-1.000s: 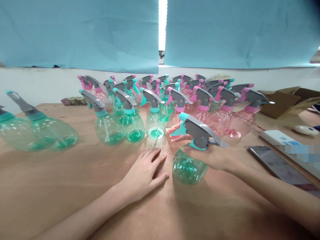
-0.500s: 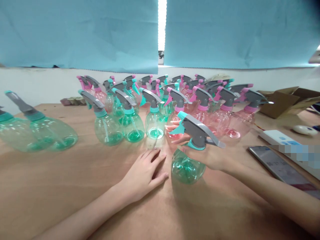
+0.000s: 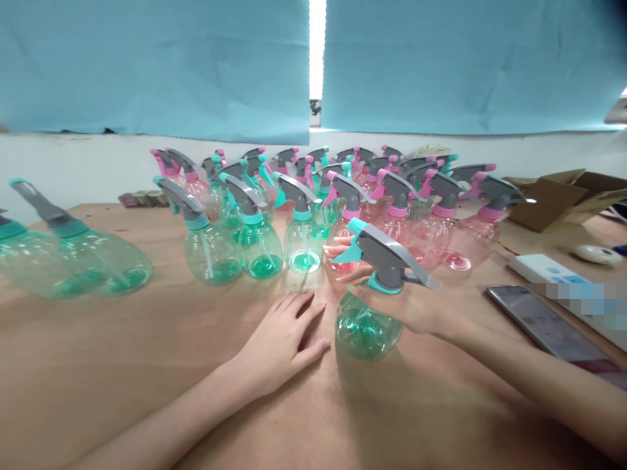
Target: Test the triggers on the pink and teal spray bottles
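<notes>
A green spray bottle with a grey head and a turquoise nozzle and collar stands before me, slightly tilted. My right hand grips it just under the collar, with the thumb side across the front and the fingers extending past the far side. Part of this hand is hidden by the grey spray head. Flat on the wooden table, to the left of that bottle, lies my left hand, fingers spread and holding nothing. Beyond it, a clear green spray bottle is nearest to its fingertips.
Several green and pink spray bottles stand in rows toward the wall. Two green ones are at the left. On the right are a phone, a white box, an open cardboard box and a white mouse.
</notes>
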Action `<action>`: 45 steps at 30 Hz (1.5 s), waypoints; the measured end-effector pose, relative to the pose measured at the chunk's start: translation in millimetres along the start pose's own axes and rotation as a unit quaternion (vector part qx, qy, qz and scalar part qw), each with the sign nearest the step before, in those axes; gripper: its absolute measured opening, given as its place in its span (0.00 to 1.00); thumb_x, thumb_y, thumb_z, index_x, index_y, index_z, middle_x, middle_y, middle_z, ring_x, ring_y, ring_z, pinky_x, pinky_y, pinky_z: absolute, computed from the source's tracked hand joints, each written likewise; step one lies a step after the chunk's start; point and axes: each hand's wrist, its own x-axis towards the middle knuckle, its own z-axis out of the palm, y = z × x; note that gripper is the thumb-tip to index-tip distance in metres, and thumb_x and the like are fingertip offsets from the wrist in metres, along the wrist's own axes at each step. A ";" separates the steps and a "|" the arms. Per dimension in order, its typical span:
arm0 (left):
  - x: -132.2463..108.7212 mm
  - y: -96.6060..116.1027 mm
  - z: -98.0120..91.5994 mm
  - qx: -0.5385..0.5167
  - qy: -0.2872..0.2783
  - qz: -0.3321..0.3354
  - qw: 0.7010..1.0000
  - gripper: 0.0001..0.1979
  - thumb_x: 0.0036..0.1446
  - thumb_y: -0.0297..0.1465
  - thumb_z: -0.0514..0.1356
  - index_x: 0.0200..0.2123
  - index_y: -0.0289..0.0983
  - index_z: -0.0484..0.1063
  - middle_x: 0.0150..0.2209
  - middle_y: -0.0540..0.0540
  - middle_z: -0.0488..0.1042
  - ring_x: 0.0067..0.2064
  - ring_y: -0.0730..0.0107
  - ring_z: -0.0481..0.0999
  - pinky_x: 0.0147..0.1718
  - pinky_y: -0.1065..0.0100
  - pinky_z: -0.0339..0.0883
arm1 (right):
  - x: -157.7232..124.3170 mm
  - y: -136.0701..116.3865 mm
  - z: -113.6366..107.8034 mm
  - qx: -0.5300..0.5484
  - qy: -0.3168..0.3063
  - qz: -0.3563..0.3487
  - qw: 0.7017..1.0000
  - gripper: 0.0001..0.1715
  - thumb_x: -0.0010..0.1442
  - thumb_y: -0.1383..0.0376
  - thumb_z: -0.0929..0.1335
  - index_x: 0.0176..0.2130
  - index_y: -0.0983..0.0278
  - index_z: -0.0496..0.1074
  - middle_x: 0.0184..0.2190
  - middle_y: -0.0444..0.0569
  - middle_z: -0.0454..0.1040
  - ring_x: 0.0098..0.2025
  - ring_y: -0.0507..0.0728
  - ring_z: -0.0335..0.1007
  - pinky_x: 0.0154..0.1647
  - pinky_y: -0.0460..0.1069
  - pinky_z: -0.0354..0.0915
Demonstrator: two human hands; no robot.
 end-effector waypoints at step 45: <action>-0.8 0.9 -0.1 0.004 -0.001 -0.005 1.000 0.26 0.63 0.42 0.56 0.60 0.35 0.62 0.62 0.34 0.60 0.63 0.48 0.59 0.58 0.47 0.57 | 0.0 0.3 -1.1 -0.010 -0.008 0.049 0.999 0.14 0.47 0.66 0.64 0.36 0.61 0.71 0.33 0.47 0.78 0.34 0.56 0.77 0.36 0.50 0.74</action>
